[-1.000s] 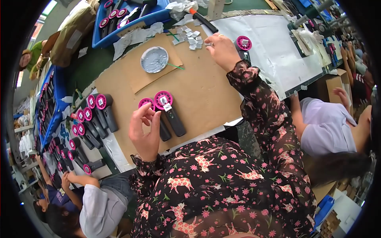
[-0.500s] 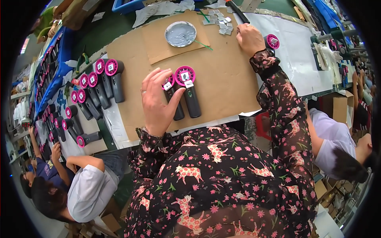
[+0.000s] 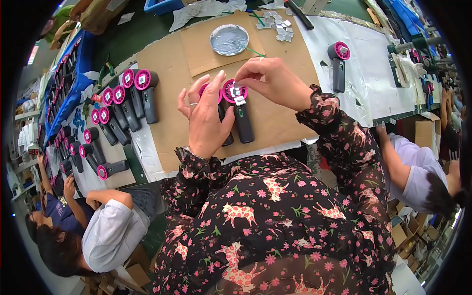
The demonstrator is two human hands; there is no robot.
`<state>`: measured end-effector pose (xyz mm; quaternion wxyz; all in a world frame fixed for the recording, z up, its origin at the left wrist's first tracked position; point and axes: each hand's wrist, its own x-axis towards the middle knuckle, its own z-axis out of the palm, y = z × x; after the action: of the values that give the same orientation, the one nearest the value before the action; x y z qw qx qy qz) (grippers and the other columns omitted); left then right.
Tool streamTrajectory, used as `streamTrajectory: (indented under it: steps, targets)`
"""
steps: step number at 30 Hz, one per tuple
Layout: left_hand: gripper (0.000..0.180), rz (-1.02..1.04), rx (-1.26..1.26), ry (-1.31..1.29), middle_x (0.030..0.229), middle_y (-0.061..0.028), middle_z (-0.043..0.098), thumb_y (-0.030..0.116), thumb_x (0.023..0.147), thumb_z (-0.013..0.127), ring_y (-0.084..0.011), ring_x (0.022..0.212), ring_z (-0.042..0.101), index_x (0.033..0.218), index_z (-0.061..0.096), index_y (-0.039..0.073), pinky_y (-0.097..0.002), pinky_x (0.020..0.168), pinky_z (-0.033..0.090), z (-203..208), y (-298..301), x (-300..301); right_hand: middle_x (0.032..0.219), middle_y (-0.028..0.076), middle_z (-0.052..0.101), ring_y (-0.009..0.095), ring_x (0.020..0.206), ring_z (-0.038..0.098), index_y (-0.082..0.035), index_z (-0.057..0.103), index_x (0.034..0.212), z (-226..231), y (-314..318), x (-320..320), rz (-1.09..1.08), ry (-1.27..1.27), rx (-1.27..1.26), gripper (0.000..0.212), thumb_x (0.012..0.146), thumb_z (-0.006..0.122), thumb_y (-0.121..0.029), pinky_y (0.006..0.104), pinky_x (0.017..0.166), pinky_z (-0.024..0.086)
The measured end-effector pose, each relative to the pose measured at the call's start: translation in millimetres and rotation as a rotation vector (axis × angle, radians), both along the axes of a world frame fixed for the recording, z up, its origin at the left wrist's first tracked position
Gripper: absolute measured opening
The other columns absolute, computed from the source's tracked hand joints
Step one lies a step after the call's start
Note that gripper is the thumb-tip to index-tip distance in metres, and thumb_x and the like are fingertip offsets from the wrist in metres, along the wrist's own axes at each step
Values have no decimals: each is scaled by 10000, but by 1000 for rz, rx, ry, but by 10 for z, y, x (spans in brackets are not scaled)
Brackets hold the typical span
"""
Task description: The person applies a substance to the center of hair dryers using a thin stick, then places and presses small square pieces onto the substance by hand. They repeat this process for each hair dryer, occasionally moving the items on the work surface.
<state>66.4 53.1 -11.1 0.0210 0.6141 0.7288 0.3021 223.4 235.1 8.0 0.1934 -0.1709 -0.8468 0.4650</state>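
Note:
Two handheld fans with pink round heads and dark grey handles lie side by side on the brown cardboard sheet (image 3: 290,120). Over the left one, mostly hiding it, is my left hand (image 3: 209,118), fingers apart, its thumb close to the right fan's handle. My right hand (image 3: 275,83) reaches in from the right, thumb and fingers pinched at the head of the right fan (image 3: 242,123). What the pinch holds is too small and covered to name. A small white square piece (image 3: 240,101) sits just below that head.
Beyond the fans stands a round dish of grey paste (image 3: 229,40), with loose square pieces (image 3: 280,27) and a black-handled tool (image 3: 300,14) farther back. One fan (image 3: 339,69) lies at right; several more (image 3: 130,101) lie at left. Co-workers (image 3: 113,231) sit on both sides.
My right hand has come from beside the black-handled tool at the far right down to the right fan's head. The fan at right, partly hidden by my arm before, now shows whole.

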Motion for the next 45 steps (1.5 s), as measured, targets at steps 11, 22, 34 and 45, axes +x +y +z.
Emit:
streamTrajectory:
  steps: [11, 22, 34, 45]
  targets:
    - [876, -43, -11, 0, 1407, 14, 752, 130, 884, 812, -224, 1485, 496, 1683, 455, 126, -593, 1294, 89, -14, 81, 6, 979, 93, 773, 276, 930, 715, -41, 797, 1040, -203, -45, -49, 25, 45, 151, 99, 968, 797, -108, 393, 820, 579]
    - [853, -37, -31, -7, 1384, 48, 754, 161, 929, 817, -215, 1451, 511, 1691, 436, 137, -622, 1286, 85, -17, 111, 13, 988, 96, 775, 289, 956, 718, -63, 819, 1038, -148, -72, -26, 1, -35, 96, 90, 960, 785, -93, 405, 850, 574]
    - [842, -42, -47, -13, 1382, 70, 751, 176, 938, 834, -210, 1440, 515, 1682, 443, 144, -632, 1286, 83, 31, 133, 8, 993, 113, 698, 304, 1000, 682, -62, 778, 930, -163, -72, -107, -71, -125, 146, 101, 904, 831, -144, 430, 915, 538]
    - [846, -98, -74, -17, 1396, 36, 749, 152, 908, 852, -244, 1433, 539, 1662, 468, 144, -632, 1303, 61, 29, 157, 0, 985, 169, 759, 393, 996, 744, -31, 683, 924, -180, -67, -190, -160, -314, -93, 242, 862, 859, -185, 492, 877, 587]
